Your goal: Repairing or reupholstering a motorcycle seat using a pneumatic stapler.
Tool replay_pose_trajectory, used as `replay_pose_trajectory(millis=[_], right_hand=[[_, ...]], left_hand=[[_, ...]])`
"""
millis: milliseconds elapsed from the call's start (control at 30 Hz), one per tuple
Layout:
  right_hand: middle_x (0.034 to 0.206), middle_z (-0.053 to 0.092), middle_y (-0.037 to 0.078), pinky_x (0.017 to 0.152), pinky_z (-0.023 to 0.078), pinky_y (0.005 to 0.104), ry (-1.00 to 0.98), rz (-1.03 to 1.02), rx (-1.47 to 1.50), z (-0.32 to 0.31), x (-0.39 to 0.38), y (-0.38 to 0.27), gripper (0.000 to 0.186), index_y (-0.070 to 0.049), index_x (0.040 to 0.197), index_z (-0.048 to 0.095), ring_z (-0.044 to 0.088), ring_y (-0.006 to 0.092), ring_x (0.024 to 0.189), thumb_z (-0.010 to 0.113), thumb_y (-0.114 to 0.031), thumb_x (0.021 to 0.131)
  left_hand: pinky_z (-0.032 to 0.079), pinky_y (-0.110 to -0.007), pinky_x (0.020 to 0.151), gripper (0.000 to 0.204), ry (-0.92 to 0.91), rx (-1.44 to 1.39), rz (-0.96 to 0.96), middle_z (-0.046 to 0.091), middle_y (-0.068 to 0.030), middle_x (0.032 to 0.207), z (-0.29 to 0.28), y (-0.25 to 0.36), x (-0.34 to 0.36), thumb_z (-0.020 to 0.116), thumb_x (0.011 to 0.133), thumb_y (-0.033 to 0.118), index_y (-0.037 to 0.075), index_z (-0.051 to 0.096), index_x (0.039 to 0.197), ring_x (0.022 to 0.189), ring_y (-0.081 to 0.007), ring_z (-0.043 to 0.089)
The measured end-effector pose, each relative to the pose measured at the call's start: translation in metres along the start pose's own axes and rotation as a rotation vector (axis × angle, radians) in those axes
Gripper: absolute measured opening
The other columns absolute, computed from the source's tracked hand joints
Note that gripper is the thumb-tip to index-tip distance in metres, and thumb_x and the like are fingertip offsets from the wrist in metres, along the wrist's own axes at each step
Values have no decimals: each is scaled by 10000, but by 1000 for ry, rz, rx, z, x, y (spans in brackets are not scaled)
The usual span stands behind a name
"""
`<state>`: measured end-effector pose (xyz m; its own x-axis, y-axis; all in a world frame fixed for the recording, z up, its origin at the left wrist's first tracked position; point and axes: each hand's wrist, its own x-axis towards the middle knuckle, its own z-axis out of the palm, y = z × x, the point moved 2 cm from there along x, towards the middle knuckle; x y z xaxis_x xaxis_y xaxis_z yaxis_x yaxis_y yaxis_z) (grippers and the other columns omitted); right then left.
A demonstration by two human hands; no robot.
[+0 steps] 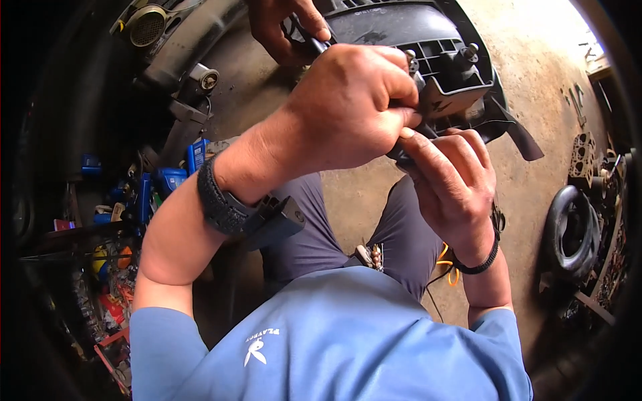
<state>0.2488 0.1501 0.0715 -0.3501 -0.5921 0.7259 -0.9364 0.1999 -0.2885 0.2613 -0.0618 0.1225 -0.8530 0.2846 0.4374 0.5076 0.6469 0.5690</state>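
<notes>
The black plastic housing [394, 27] is sitting beyond the person's knees [400, 200] and, it seems, is being worked at its near edge; the next move is probably calling for a steady pinch. It is showing open ribs and dull smudges. At that edge, the left hand [354, 103] is holding thumb and fingers nearly together, on what cannot be told; the right hand [458, 177] is gripping a dark piece [400, 156] with bent fingers.
</notes>
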Motion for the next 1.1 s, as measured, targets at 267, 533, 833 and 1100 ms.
replay_pose_trajectory(millis=[267,533,833,1100], right_hand=[[899,620,16,707,537,339,-35,-111,-172,5,5,0,537,-108,1279,879,605,206,791,847,-62,745],[922,613,43,725,524,373,-198,-7,-191,-1,14,-11,476,-53,1195,859,589,250,805,817,24,727],[897,616,56,782,497,406,-358,60,-232,2,34,-32,571,-47,1266,847,598,267,823,836,44,703],[905,623,69,847,482,412,-369,189,-245,-3,24,-28,528,-61,1254,872,602,268,854,886,-20,728]], left_hand=[[537,-369,691,77,-121,-51,60,703,-99,815,-10,-16,7,826,849,-60,-27,818,919,803,-211,713],[565,-326,741,170,-56,-42,2,765,-109,923,-12,-30,-1,834,857,-67,-20,827,1020,838,-217,735],[598,-447,954,314,478,109,426,811,-74,1156,2,-43,-91,892,794,110,54,870,1102,1098,-286,738],[599,-433,1005,307,377,33,665,796,-65,1092,15,-78,-61,820,752,150,61,843,1045,1086,-265,767]])
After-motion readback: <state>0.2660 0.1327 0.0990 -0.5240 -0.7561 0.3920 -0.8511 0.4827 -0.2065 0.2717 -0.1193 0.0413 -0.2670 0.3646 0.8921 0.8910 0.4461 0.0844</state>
